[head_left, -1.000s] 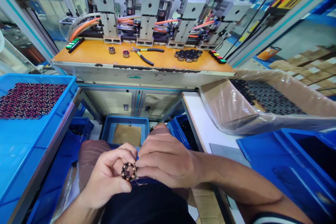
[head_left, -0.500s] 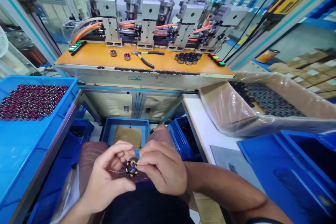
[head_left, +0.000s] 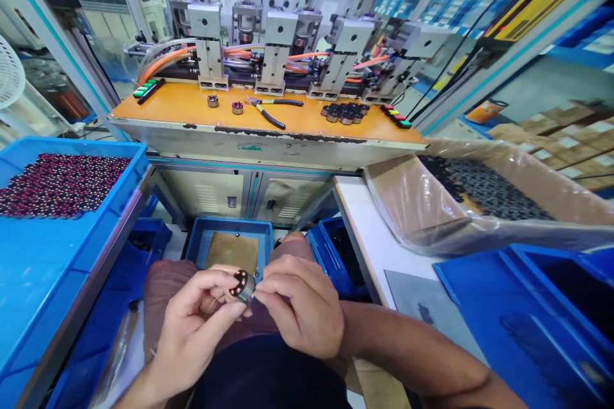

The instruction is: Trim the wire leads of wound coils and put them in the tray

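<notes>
Tilting the motor stator (head_left: 248, 289) over since half a second ago, bringing its smooth grey outer wall into view in place of the open ring face. Facing a machine with four upright fixtures (head_left: 281, 32) of bare, blocky metal, threaded with glossy orange hoses (head_left: 163, 62). Looking over an orange worktop (head_left: 175, 107), flat on top and chipped dark along the front edge. Having at left a smooth blue plastic tray (head_left: 52, 255) bearing packed red-and-copper ring parts (head_left: 67, 185), and at right a cardboard box (head_left: 396, 188) lined with crinkled clear plastic.

Stretching the right forearm (head_left: 417, 344) in from the side, bare and sloping gently. Cupping the left hand (head_left: 192, 319) palm inward, clamping the stator between thumb and forefinger, with the other fingers folded behind. Bringing the right hand (head_left: 302, 307) close beside, knuckles upward, pressing thumb and fingertips together at the stator's lower right edge, hiding from view anything pinched between them. Holding the short, cylindrical stator above the lap, between both hands. Showing around its dark end a curve of rounded, shiny copper coils (head_left: 243, 281).
</notes>
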The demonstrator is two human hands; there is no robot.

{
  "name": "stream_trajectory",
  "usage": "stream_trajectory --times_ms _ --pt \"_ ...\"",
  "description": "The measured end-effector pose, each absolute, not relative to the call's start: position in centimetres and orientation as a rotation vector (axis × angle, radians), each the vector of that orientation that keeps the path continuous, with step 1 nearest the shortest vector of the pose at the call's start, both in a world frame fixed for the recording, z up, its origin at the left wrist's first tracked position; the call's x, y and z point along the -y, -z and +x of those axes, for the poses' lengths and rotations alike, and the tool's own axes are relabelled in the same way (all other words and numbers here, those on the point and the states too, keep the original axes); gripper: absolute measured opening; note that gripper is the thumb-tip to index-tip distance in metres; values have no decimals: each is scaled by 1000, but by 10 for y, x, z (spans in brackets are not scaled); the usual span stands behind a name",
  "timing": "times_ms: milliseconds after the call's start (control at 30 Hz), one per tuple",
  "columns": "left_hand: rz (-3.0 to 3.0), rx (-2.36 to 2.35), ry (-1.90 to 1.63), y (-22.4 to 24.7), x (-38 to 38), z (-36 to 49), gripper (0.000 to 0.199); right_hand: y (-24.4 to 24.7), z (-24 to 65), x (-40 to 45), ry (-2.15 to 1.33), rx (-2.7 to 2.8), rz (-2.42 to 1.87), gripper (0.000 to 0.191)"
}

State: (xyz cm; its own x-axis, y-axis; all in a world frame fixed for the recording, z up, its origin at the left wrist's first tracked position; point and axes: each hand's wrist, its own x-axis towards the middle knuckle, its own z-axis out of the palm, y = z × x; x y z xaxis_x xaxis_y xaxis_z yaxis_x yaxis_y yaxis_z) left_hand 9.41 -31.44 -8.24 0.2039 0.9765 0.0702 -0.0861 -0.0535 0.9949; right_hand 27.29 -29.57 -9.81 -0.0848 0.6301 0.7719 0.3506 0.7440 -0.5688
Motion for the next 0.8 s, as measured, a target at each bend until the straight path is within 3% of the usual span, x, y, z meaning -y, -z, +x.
stream_trajectory --times_ms 300,467,533,633,800 --pt "1062 -585 -1230 92 309 87 25 99 273 294 -358 1646 -641 8" --pt "1042 -722 -853 89 304 85 52 102 274 291 -259 1680 -546 8" --pt "1122 -790 -716 84 305 85 43 103 275 290 -219 1690 -522 7" --pt "1196 -909 -825 79 309 88 19 101 277 288 -176 1730 -579 8" --pt "1185 -849 -1087 82 314 94 30 99 280 287 -184 1733 -692 10"
